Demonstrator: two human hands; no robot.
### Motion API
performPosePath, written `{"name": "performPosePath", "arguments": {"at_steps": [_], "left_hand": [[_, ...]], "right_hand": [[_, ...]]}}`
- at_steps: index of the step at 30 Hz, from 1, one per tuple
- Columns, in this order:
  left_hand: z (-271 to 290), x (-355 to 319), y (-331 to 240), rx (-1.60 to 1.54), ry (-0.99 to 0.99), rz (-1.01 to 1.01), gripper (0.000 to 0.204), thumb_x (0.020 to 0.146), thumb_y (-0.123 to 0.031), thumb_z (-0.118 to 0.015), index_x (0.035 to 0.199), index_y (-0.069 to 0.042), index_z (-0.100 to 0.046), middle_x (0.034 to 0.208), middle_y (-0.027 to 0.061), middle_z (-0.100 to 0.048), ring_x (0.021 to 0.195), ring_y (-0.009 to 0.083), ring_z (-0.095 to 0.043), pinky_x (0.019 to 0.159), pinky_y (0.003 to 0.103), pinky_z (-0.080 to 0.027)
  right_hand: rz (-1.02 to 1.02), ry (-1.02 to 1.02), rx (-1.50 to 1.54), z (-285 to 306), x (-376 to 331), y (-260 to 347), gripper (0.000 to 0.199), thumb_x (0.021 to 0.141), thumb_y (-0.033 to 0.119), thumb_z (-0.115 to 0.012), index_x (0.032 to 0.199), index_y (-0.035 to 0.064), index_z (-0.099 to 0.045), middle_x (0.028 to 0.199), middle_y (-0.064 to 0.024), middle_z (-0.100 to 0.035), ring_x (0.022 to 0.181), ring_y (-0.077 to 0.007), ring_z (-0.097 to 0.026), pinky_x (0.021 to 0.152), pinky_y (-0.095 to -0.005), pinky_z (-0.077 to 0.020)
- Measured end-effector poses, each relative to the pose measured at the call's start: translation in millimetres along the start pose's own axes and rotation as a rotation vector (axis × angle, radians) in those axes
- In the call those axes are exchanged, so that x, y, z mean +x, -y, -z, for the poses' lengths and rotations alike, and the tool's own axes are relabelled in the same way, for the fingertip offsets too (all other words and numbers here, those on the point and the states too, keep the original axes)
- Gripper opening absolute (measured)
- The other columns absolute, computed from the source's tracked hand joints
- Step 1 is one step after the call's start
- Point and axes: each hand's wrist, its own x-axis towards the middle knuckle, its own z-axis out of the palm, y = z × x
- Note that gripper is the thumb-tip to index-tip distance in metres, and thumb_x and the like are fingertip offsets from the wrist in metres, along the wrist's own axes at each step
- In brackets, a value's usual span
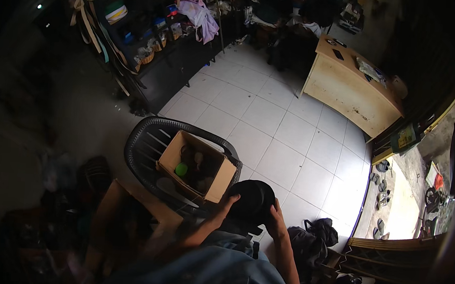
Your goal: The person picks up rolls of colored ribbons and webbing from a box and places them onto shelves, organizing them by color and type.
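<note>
Between both hands I hold a black rounded object (254, 196), close in front of my body; its exact kind is too dark to make out. My left hand (225, 208) grips its left side, with the thumb on the near surface. My right hand (276, 221) closes on its right edge. Just left of it, an open cardboard box (221, 180) rests on a black plastic armchair (133, 145). Inside the box are a green round item (181, 169) and several dark things that blur into shadow.
Another open carton (168, 211) stands at the lower left. A black bag (310, 241) lies right of my right forearm. A wooden desk (345, 87) stands at the far right, a loaded shelf (175, 60) at the far left. Shoes (382, 198) lie outside the doorway.
</note>
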Motion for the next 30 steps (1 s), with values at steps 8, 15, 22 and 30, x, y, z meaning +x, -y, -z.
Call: {"name": "performPosePath", "arguments": {"at_steps": [8,15,22,30], "left_hand": [[-37.5,73.2,-61.4,-0.456,-0.008,-0.042,0.055,0.091,-0.048,-0.047,0.125,-0.005,-0.050,0.127,0.0064,-0.054,0.118,0.0177,-0.048,0.103,0.032,-0.034],[-40.8,158.6,-103.0,-0.514,-0.013,-0.125,0.052,0.098,-0.044,-0.035,0.132,-0.007,-0.046,0.133,0.0059,-0.049,0.123,0.0171,-0.044,0.104,0.032,-0.033],[-31.6,265.3,-201.9,-0.043,-0.036,-0.465,0.051,0.099,-0.039,-0.031,0.135,-0.003,-0.041,0.132,0.0099,-0.044,0.124,0.0200,-0.039,0.106,0.032,-0.027],[-52.8,368.8,-318.5,0.282,-0.404,-0.265,0.059,0.090,-0.047,-0.049,0.122,0.001,-0.043,0.120,0.0156,-0.041,0.106,0.0225,-0.045,0.095,0.032,-0.035]], "right_hand": [[0.021,-0.015,-0.076,21.6,93.7,72.3,0.057,0.089,0.024,-0.064,0.132,0.0000,-0.034,0.124,-0.0161,-0.050,0.114,-0.0241,-0.051,0.095,-0.0369,-0.0441],[0.051,-0.012,-0.125,7.6,193.4,132.6,0.042,0.096,0.027,-0.053,0.128,0.0038,-0.040,0.122,-0.0120,-0.053,0.111,-0.0208,-0.054,0.092,-0.0339,-0.0461],[0.048,-0.121,-0.101,-17.4,321.3,205.1,0.044,0.096,0.033,-0.052,0.127,0.0034,-0.042,0.114,-0.0109,-0.056,0.102,-0.0192,-0.058,0.083,-0.0316,-0.0505],[0.124,-0.168,-0.086,-30.9,446.7,261.0,0.034,0.094,0.025,-0.056,0.118,0.0033,-0.047,0.112,-0.0089,-0.055,0.103,-0.0156,-0.052,0.090,-0.0278,-0.0413]]}}
